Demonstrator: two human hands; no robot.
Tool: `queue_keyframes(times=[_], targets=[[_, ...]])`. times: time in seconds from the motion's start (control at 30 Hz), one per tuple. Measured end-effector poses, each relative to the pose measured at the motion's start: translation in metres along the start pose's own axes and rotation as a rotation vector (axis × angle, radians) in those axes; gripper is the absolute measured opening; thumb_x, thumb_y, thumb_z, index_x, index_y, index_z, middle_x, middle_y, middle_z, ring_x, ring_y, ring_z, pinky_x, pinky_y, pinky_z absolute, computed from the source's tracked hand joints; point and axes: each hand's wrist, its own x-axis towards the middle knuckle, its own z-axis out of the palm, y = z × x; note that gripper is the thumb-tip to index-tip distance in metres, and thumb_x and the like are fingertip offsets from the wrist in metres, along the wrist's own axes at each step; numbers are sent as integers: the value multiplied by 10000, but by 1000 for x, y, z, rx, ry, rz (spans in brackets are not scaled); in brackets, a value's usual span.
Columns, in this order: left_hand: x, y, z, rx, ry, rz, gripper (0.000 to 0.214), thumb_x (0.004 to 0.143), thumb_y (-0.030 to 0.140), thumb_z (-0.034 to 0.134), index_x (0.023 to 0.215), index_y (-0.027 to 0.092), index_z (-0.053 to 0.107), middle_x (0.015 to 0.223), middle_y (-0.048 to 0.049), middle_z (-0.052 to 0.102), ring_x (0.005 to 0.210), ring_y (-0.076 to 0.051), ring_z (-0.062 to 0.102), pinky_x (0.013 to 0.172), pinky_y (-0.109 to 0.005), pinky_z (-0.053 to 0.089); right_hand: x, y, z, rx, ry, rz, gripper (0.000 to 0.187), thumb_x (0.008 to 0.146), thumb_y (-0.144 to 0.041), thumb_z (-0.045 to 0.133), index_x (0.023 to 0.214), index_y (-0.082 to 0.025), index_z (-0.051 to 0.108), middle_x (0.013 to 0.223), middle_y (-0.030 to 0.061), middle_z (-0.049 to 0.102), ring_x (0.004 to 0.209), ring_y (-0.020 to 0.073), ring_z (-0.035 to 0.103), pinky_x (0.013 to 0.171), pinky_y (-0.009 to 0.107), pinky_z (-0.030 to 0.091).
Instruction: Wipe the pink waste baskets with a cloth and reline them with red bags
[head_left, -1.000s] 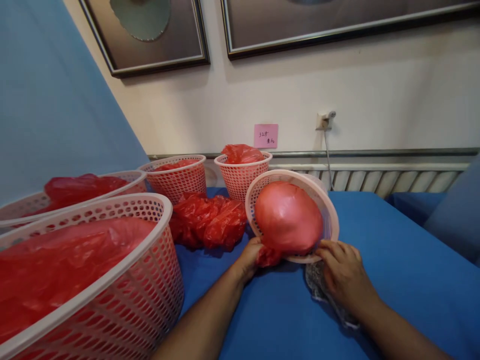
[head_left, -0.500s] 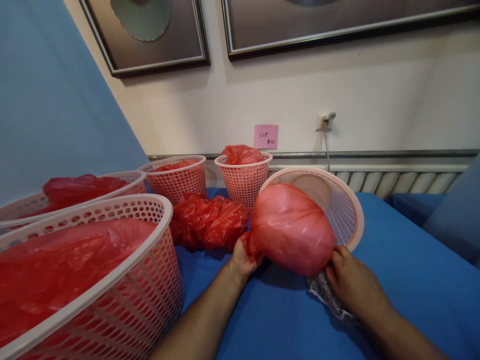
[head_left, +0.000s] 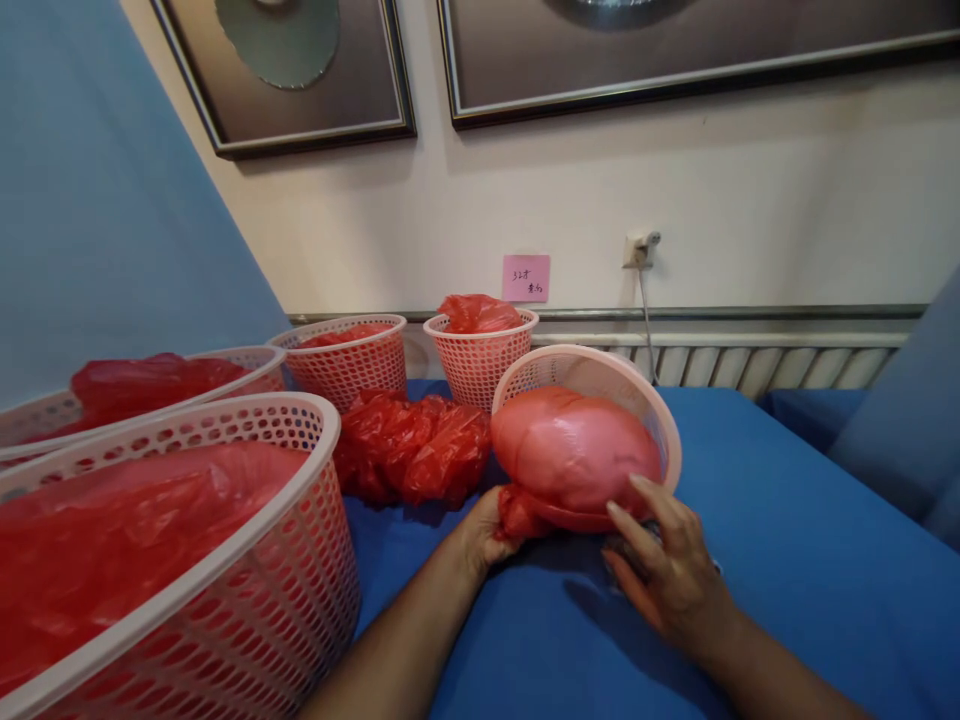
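A puffed-up red plastic bag [head_left: 574, 450] lies across the mouth of a pink mesh basket [head_left: 667, 420] tipped toward me. My left hand [head_left: 491, 530] is closed around the gathered end of the bag at its lower left. At the bag's lower right, my right hand [head_left: 679, 570] has its fingers spread, the tips touching or very close to the plastic. Part of a grey patterned cloth shows behind the right fingers, mostly hidden. Crumpled red plastic [head_left: 416, 445] lies on the blue-covered table [head_left: 547, 650], left of the bag.
A large pink basket [head_left: 322, 480] lined with red plastic fills the near left. Behind it stand another lined basket [head_left: 266, 375], a smaller one [head_left: 375, 365] and one at the back [head_left: 484, 360]. A radiator [head_left: 720, 368], socket [head_left: 639, 252] and pink note [head_left: 526, 278] are along the wall.
The bag has moved lower and into the basket's mouth, looking flatter. My right hand has opened from its pinch at the bag's edge. The tipped basket's rim has shifted left and turned.
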Motion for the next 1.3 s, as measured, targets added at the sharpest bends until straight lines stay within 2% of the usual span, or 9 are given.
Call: queue_keyframes(times=[0.23,0.47,0.7,0.8,0.9,1.0,1.07,1.2,1.3], targets=[[-15,-29,35,226,-164,-187,318,883,146,599,1181,99,700,862,-91,779,550,-127,674,467,-166,469,-7,-16,23,82,-178,-134,613,936,-54,500,1487,-321,486,1360,134,583,1138,250,630,886,422,587],[-10,-40,29,429,-128,-68,337,846,401,706,1015,112,744,793,-97,745,655,-177,701,580,-237,522,-9,-4,30,125,-273,-7,454,916,-54,493,1311,-240,617,1186,139,654,988,251,666,820,393,591],[-11,-37,25,738,14,343,225,750,312,821,864,146,720,761,-1,665,706,-120,588,695,-220,493,-11,18,34,419,-235,397,326,874,-73,457,1063,-229,671,960,49,681,873,193,659,784,308,538],[-24,-29,32,1150,8,817,285,828,311,762,1061,167,680,973,-51,692,899,-182,633,873,-318,527,-13,26,36,459,-162,594,207,861,-137,477,898,-220,663,863,26,671,803,187,633,753,300,509],[-33,-29,39,1601,-137,1252,544,846,331,764,1338,205,567,1289,-131,624,1178,-262,600,1025,-431,513,-15,30,38,514,-148,747,132,839,-200,519,793,-219,641,810,16,670,770,187,619,736,298,488],[-30,-42,45,1952,-270,1298,620,872,348,748,1442,262,517,1451,-140,527,1313,-295,521,1083,-471,501,-13,27,38,646,-118,898,82,794,-261,585,733,-220,621,748,1,665,713,176,601,680,283,479],[-22,-51,47,2056,-224,1325,574,914,285,692,1458,282,510,1474,-126,508,1345,-293,493,1105,-477,493,-6,19,36,782,-56,998,139,785,-346,643,733,-218,626,721,-6,664,670,167,587,645,277,486],[-8,-54,40,1918,16,1480,533,948,121,562,1467,224,497,1413,-150,527,1336,-265,498,1112,-462,490,18,-8,25,1027,-32,1081,337,815,-542,706,871,-209,705,804,21,704,681,166,615,620,276,528],[-3,-40,27,1665,191,1391,490,866,56,552,1336,183,607,1325,-150,576,1270,-278,544,1098,-494,488,32,-28,17,1112,-91,1069,437,817,-574,734,1093,-236,738,1002,57,746,792,181,675,710,301,582]])
